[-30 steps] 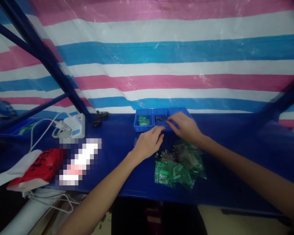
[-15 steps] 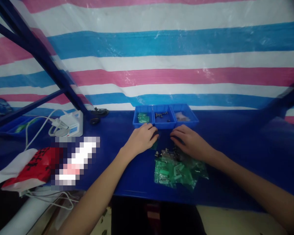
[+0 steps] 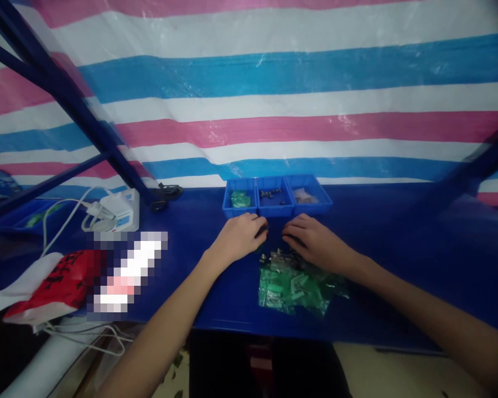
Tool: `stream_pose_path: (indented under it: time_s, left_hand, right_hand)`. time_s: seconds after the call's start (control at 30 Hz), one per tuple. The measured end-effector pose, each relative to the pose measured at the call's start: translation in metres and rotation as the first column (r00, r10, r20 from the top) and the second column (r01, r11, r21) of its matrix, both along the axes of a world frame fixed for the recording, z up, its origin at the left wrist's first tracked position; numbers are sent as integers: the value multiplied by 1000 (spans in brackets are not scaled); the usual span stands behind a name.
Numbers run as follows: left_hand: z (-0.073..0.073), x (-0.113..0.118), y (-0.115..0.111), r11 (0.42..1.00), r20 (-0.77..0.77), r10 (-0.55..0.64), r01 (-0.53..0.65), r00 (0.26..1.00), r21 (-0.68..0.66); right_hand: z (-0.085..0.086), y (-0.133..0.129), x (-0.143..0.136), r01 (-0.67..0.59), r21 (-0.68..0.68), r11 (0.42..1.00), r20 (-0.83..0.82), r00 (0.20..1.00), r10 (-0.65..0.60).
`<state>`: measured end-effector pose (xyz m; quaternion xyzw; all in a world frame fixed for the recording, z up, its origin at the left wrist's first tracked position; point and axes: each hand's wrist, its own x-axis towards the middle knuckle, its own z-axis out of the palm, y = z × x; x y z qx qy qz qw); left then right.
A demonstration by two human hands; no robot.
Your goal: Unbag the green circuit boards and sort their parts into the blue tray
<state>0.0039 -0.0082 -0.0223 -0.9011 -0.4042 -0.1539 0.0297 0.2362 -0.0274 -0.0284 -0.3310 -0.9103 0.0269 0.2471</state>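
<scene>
My left hand (image 3: 244,234) is over the blue table with fingers curled toward the thumb. A trace of dark green shows beneath its thumb, too unclear to name. Facing it, my right hand (image 3: 311,239) has bent fingers close to its thumb, and whatever they hold is hidden. Several small green plastic bags (image 3: 292,293) with pale parts inside lie in a pile below the right hand. Loose small metal parts (image 3: 280,258) lie along the pile's far edge, partly covered by that hand.
Three joined blue bins (image 3: 275,210) stand behind my hands, holding green bags, small metal parts and pale bags. At the left are a white power strip (image 3: 126,213) with cables, a red-and-white bag (image 3: 68,279) and a black object (image 3: 160,205). A striped sheet (image 3: 274,132) hangs behind.
My right hand has moved slightly left, closer to my left hand. Less of the dark green under the left thumb shows now. The view has shifted a little.
</scene>
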Motion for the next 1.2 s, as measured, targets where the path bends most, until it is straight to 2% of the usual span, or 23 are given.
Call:
stream_pose_path:
  time_s: [0.13,0.27,0.37,0.47,0.63,0.8,0.93,1.07,1.2]
  left_hand:
    - [4,1,-3,999,69,-40,37,997,39]
    - [8,6,-8,984,174,-165,149,971,101]
    - [9,10,-12,971,238,-221,192,946,139]
    - [8,12,-13,969,281,-236,204,930,137]
    - [7,12,-14,980,338,-191,161,921,116]
    - [8,13,-15,965,312,-228,170,922,201]
    - [3,13,-11,939,257,-277,205,926,276]
    - [1,15,-9,933,268,-296,218,917,288]
    - [3,17,-11,941,296,-280,200,913,272]
  right_hand:
    - [-4,0,1,64,6,998,-41,997,-64]
    - [-6,-1,2,148,-22,989,-124,981,-149]
    - [-2,-2,1,132,-85,988,-161,976,-144]
    - [4,-5,-1,107,-136,985,-227,964,-136]
    - [12,-5,0,138,-275,951,-349,908,-233]
    - [12,-1,2,41,-434,900,-483,832,-271]
    - [13,-2,0,-62,-540,840,-514,815,-270]
    - [14,-5,-2,-126,-556,822,-566,782,-262]
    - [14,-6,-1,-134,-550,825,-588,763,-269]
